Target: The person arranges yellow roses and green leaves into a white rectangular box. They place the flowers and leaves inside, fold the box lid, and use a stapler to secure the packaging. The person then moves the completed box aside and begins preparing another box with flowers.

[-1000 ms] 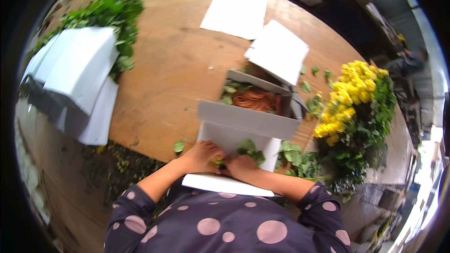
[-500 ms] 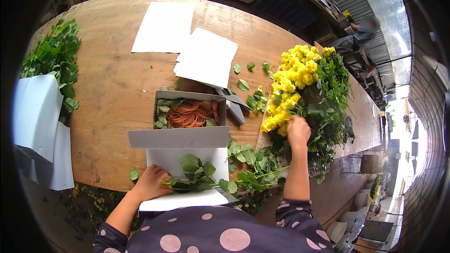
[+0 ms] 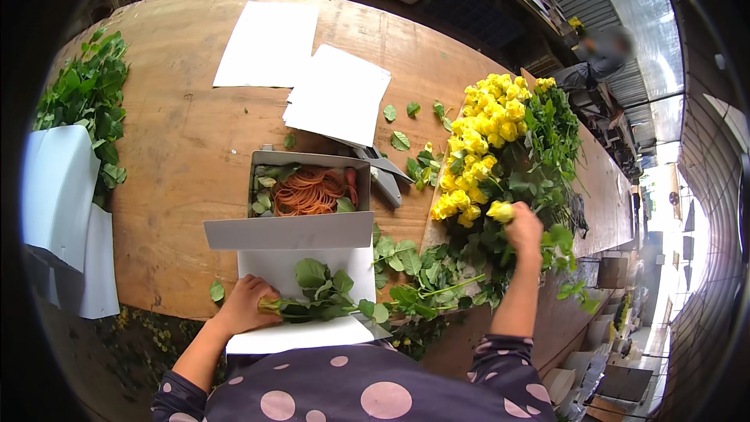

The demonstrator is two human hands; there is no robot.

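My left hand is closed around some leafy stems, whose leaves spread to its right over a white sheet at the table's near edge; the palm hides what lies inside the grip. On the right, my right hand grips a single yellow rose just below its bloom, its leaves hanging beyond the wrist. Beside that hand lies a heap of yellow roses, with their dark green foliage to the right. More leafy stems lie between my hands.
A grey box of orange rubber bands stands before me, with a grey stapler-like tool beside it. White sheets lie farther back on the wooden table. Folded white cardboard and greenery occupy the left. A person is far right.
My right hand has shifted right and slightly nearer, drawing one yellow rose away from the heap. My left hand keeps its grip on the leafy stems.
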